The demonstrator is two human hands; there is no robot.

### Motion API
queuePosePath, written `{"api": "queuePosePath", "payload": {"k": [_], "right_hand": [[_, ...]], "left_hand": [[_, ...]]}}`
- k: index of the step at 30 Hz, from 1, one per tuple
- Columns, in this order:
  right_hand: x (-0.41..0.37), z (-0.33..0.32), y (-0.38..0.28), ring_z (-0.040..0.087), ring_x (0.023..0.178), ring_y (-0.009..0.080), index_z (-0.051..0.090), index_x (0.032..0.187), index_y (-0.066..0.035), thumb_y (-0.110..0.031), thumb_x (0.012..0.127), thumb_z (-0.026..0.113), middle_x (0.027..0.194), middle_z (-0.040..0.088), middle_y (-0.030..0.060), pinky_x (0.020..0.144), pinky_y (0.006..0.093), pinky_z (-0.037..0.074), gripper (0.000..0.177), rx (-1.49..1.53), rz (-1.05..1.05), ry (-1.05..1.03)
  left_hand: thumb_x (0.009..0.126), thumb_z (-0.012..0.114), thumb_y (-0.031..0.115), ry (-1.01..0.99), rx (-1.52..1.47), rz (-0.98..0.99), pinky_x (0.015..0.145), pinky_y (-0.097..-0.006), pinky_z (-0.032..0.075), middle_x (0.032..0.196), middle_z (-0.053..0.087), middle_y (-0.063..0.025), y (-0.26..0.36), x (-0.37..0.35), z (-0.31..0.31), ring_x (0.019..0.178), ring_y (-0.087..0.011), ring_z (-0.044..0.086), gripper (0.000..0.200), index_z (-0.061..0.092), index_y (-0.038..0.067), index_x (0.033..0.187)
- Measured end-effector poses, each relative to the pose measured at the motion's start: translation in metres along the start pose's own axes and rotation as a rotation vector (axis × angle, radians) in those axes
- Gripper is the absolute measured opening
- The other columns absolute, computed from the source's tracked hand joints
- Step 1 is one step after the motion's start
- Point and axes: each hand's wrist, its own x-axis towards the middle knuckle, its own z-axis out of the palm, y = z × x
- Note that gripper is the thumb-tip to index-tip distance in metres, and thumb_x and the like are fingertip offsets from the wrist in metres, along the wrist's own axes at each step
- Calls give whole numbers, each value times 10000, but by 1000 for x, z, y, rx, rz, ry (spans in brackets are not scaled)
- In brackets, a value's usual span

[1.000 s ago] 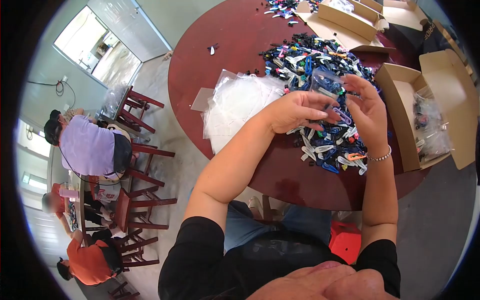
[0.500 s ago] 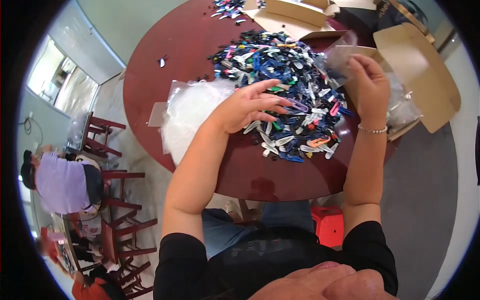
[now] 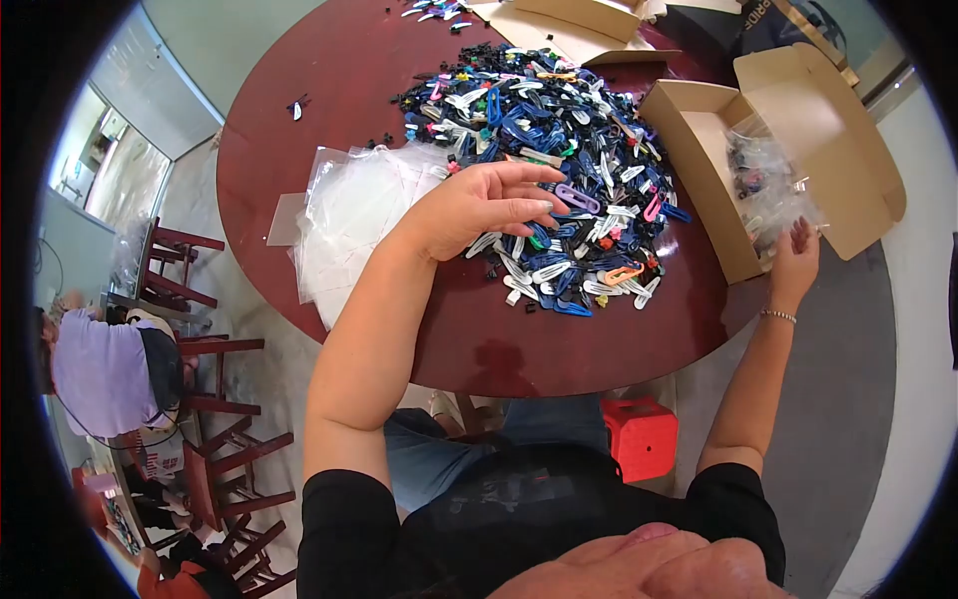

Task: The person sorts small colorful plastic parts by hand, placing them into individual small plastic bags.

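Note:
My left hand [image 3: 489, 208] hovers over the near left part of a pile of hair clips [image 3: 559, 130], its fingers stretched out and holding nothing. A purple hair clip [image 3: 577, 198] lies on the pile just beyond its fingertips. My right hand [image 3: 795, 258] is at the near end of an open cardboard box [image 3: 714, 215], with its fingers apart beside the clear plastic bags [image 3: 773, 190] inside. Some bags have dark clips in them. Left of the pile lies a stack of flat clear bags [image 3: 359, 210], partly behind my left forearm.
The round dark-red table [image 3: 499, 354] holds another open carton [image 3: 569, 25] at the back and a few stray clips [image 3: 296, 108] at the left. A red stool [image 3: 641, 439] stands below the near edge. People and wooden stools [image 3: 205, 479] are at the far left.
My right hand has moved from above the pile's right side to the box, and the clear bag is no longer raised in it. My left hand stays over the pile. The view has shifted slightly.

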Motion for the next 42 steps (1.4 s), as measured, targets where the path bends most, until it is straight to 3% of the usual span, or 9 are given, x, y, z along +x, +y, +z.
{"api": "queuePosePath", "payload": {"k": [5,11,17,19,21,26,33,38,42], "right_hand": [[-12,-1,-14,560,1122,224,548,1237,-17,-123,855,633,1234,579,122,950,347,426,405,-309,-197,126],[-51,39,-130,560,1121,259,580,1181,-20,-73,880,598,1201,592,133,958,351,414,306,-50,-373,46],[-112,100,-240,595,999,302,615,1051,-1,5,787,665,1070,631,139,904,369,444,268,284,-857,-742],[-130,124,-264,568,1003,330,609,1065,-4,-10,759,673,1075,614,145,912,397,439,313,276,-992,-844],[-145,154,-270,539,1037,325,599,1083,-10,-48,747,686,1112,591,137,936,407,421,349,239,-1074,-913],[-161,194,-280,540,1019,296,603,1036,-12,-47,793,523,1079,572,110,969,430,393,258,68,-1204,-808],[-164,173,-295,541,975,309,590,1000,-7,17,708,574,1032,577,120,995,461,379,294,151,-1214,-968],[-163,179,-274,564,945,239,624,885,-57,-34,744,579,977,591,52,995,478,382,150,-32,-1295,-751],[-149,170,-272,596,845,215,631,828,-62,-38,768,594,888,607,32,974,464,402,74,87,-1272,-621]], "left_hand": [[904,594,197,54,38,34,789,-242,494,1108,644,-104,-3,0,-2,976,-140,613,445,503,39,1310],[885,634,175,299,-23,223,694,-209,495,897,681,-60,-11,6,-9,775,-87,613,245,644,29,1081],[877,639,154,691,-183,448,579,-202,453,747,665,-30,7,-7,-34,621,-58,560,120,662,40,906],[878,631,147,902,-295,596,570,-201,447,732,658,-23,7,-11,-45,608,-57,555,92,657,59,867],[877,629,145,954,-340,598,572,-198,446,723,652,-19,6,-13,-50,606,-57,556,85,652,67,852],[882,628,157,962,-392,570,571,-193,445,716,650,-20,7,-13,-54,610,-57,558,102,645,60,855],[868,640,153,947,-403,555,559,-196,439,709,648,-32,4,-11,-57,611,-63,561,96,643,59,849],[863,641,150,940,-365,526,587,-208,443,716,651,-30,2,-9,-54,624,-60,561,92,647,59,846],[869,642,159,877,-317,519,608,-209,456,738,660,-27,-1,-6,-55,635,-65,571,102,651,58,865]]}}
